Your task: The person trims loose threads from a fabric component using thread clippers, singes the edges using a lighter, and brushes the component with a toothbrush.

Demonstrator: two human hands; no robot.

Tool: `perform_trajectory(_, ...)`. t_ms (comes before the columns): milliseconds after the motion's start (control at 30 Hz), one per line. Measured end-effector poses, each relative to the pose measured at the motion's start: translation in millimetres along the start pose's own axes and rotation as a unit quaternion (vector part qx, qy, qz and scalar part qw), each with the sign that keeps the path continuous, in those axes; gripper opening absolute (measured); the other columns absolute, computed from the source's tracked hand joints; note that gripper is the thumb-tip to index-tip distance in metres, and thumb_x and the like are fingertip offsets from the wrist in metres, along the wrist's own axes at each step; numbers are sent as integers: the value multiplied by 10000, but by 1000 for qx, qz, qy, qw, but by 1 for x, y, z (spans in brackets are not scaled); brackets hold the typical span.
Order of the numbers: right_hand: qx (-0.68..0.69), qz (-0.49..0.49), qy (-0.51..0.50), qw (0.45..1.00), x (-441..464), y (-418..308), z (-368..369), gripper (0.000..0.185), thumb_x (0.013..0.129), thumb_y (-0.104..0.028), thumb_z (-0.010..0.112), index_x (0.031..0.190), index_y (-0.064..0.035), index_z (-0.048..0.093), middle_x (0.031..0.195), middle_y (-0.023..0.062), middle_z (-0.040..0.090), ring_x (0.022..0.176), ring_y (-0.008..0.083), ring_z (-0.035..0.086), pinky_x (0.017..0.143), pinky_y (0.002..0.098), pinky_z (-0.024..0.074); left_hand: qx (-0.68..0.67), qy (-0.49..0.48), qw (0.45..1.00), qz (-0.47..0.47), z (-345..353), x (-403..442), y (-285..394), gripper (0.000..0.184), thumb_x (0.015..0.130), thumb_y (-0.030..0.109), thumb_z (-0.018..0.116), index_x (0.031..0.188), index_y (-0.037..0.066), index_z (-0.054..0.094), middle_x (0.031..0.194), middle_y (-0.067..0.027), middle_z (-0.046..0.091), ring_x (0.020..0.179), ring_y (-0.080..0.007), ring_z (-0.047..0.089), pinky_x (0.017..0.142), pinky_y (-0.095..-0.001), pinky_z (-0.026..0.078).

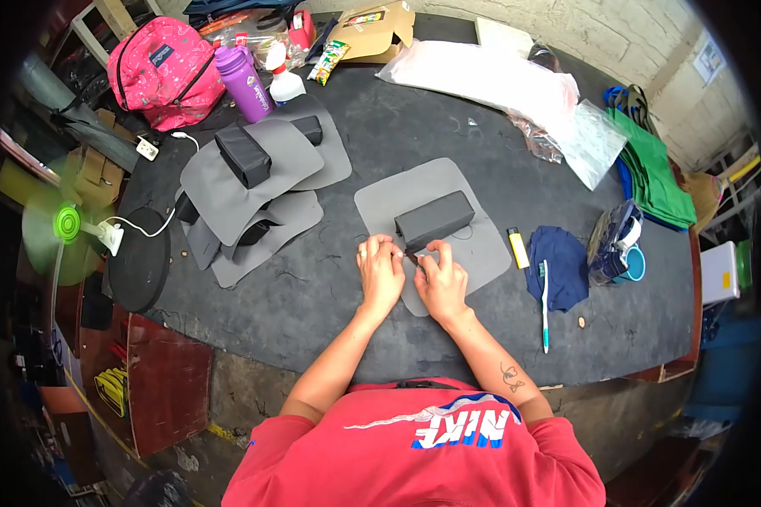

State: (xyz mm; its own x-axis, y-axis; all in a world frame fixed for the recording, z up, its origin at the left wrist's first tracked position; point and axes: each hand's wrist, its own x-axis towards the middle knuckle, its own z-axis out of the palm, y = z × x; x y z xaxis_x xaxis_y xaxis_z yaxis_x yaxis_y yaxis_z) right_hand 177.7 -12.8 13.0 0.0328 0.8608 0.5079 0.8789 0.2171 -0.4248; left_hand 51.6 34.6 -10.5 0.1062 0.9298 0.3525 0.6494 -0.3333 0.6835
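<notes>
Gray panel in work: sheet with rounded corners, lying on the bench near the center of the frame, directly ahead of the hands.
Boxy pouch: dark box-shaped piece, seated on that sheet. Body has its full shape; near-left end is where the fingers meet.
Left hand: fingers bent and drawn together beside the pouch end, next to a small dark tab.
Right hand: fingers curled toward the same tab from the other side. Fingertips of both hands nearly meet; whether either pinch is closed on the tab cannot be told.
Stage: judged partway. Pouch and sheet are already together as one piece; the small detail at the pouch end looks unsettled. Kind of join not resolved.
Stacked panels: several like pieces overlap at upper left of the frame, dark pouches among them, the top pouch fully shaped. At this level of detail they resemble the piece in work; whether finished or waiting, cannot tell.
Yellow lighter: lies right of the sheet, apart from both hands.
Toothbrush: rests partly across a dark blue cloth, right of center, untouched.
Threads: fine dark strands scattered left of the hands.
</notes>
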Motion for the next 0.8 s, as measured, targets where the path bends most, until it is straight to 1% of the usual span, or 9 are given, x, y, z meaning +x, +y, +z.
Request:
perform_trajectory(100, 7, 8, -9, 1000, 2, 1, 3, 212, 648, -18, 697, 847, -37, 625, 1123, 103, 545, 595, 265, 623, 544, 372, 511, 0, -1, 1000, -2, 0, 0, 0, 52, 802, 46, 635, 849, 32, 620, 1108, -107, 571, 1060, -305, 494, 924, -414, 381)
perform_trajectory(167, 12, 8, -12, 1000, 2, 3, 4, 212, 646, -17, 698, 844, -38, 626, 1119, 103, 543, 598, 265, 623, 547, 372, 512, -9, 1, 1000, 0, -1, 0, 3, 37, 794, 29, 617, 824, 27, 596, 1098, -123, 558, 1062, -318, 487, 914, -442, 380)
perform_trajectory(200, 17, 8, -15, 1000, 3, 4, 4, 211, 645, -17, 699, 842, -40, 628, 1115, 103, 542, 601, 266, 624, 550, 371, 513, -9, 1, 1000, 1, 0, -1, 2, 37, 794, 29, 617, 824, 27, 596, 1098, -123, 558, 1062, -318, 487, 914, -442, 380)
perform_trajectory(300, 39, 24, -14, 999, 2, 3, -2, 217, 640, -18, 702, 842, -45, 628, 1106, 102, 541, 602, 266, 624, 551, 375, 514, -13, 6, 1000, -1, 1, -1, 1, 34, 797, 31, 614, 824, 28, 594, 1094, -121, 560, 1061, -314, 488, 913, -439, 380)
perform_trajectory(367, 37, 24, -12, 999, -1, 3, -3, 217, 639, -18, 702, 841, -46, 627, 1104, 101, 540, 605, 265, 624, 551, 377, 515, -3, 3, 1000, -7, 1, -1, 1, 51, 805, 50, 630, 851, 35, 614, 1108, -106, 569, 1066, -297, 490, 923, -414, 375)
perform_trajectory(467, 36, 26, -11, 999, -1, 3, -3, 215, 638, -19, 703, 837, -47, 626, 1101, 100, 541, 605, 265, 625, 550, 378, 515, -4, 8, 1000, 4, 2, -1, 0, 32, 799, 40, 612, 823, 29, 594, 1093, -116, 561, 1055, -313, 490, 908, -435, 381)
perform_trajectory(667, 50, 23, -6, 998, 1, 6, 2, 198, 641, -26, 706, 822, -42, 627, 1092, 102, 542, 577, 272, 618, 539, 381, 511, -6, 7, 1000, 10, 0, -2, 1, 34, 799, 46, 616, 828, 33, 603, 1095, -115, 561, 1061, -314, 490, 909, -434, 380)
perform_trajectory(733, 57, 29, -12, 998, -2, 6, -1, 194, 646, -29, 707, 824, -39, 630, 1089, 100, 543, 569, 273, 617, 538, 383, 510, 0, 0, 1000, 5, -1, -2, 1, 37, 805, 50, 623, 835, 35, 609, 1100, -108, 563, 1069, -304, 488, 921, -423, 373)
perform_trajectory(800, 74, 55, -4, 996, -4, 8, -4, 202, 660, -45, 724, 846, -31, 645, 1096, 90, 546, 584, 252, 627, 539, 369, 507, 3, -7, 1000, 3, -1, -2, 1, 39, 810, 54, 630, 843, 38, 615, 1106, -102, 566, 1077, -294, 486, 933, -412, 367)
